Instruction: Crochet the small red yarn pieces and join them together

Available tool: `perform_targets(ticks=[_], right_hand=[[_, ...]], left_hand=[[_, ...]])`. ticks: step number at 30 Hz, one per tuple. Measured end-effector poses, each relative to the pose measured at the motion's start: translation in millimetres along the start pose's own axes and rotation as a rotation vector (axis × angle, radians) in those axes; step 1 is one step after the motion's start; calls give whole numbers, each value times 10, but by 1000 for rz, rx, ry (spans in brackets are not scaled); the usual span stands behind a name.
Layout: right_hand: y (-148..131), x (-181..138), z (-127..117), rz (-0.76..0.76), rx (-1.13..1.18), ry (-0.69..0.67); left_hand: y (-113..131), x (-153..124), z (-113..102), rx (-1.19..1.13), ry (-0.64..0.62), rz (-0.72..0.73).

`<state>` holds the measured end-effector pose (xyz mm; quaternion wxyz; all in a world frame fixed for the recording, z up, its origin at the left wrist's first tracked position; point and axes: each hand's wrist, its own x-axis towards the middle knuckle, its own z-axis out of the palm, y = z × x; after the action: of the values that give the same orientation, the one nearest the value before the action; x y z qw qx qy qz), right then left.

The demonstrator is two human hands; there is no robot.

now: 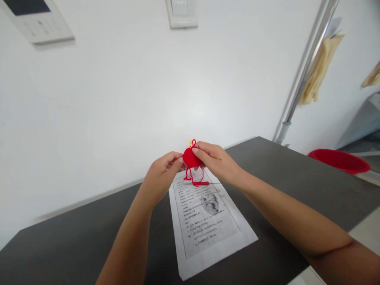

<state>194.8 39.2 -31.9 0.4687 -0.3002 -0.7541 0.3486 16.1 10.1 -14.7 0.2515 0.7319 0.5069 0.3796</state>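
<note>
Both of my hands hold a small round red crocheted piece point(190, 157) up above the dark table point(74, 245). My left hand point(162, 174) pinches its left edge with closed fingers. From the right, my right hand point(215, 160) grips the piece, thumb and fingers pressed on it. A red yarn loop and a small yellow marker stick up at its top. Loose red yarn point(192, 178) hangs down from it. A red crochet hook point(200, 183) lies below on a printed sheet of paper point(208, 225).
The sheet lies lengthwise on the table between my forearms. A white wall stands just behind the table's far edge. A metal pole point(305, 71) rises at the right with cloths hanging near it. A red basin point(340, 160) sits beyond the table's right end.
</note>
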Motion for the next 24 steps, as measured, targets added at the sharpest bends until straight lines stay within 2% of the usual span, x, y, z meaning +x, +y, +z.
perform_targets(ticks=[2, 7, 10, 13, 16, 19, 22, 24], right_hand=[[-5, -7, 15, -13, 78, 3], [-33, -30, 43, -31, 191, -14], [-48, -36, 29, -5, 120, -39], [-83, -38, -26, -30, 87, 90], [-145, -41, -103, -128, 94, 193], [-198, -42, -148, -157, 82, 112], [-214, -42, -149, -85, 165, 3], [-211, -44, -144, -47, 219, -5]], left_hand=[[99, -34, -28, -39, 122, -10], [167, -80, 30, -79, 107, -27], [157, -93, 37, -94, 135, -19], [161, -116, 3, -83, 123, -15], [174, -146, -22, -87, 76, -12], [172, -168, -23, -136, 27, -6], [155, -178, -26, -169, 12, -9], [149, -186, -42, -157, 9, -19]])
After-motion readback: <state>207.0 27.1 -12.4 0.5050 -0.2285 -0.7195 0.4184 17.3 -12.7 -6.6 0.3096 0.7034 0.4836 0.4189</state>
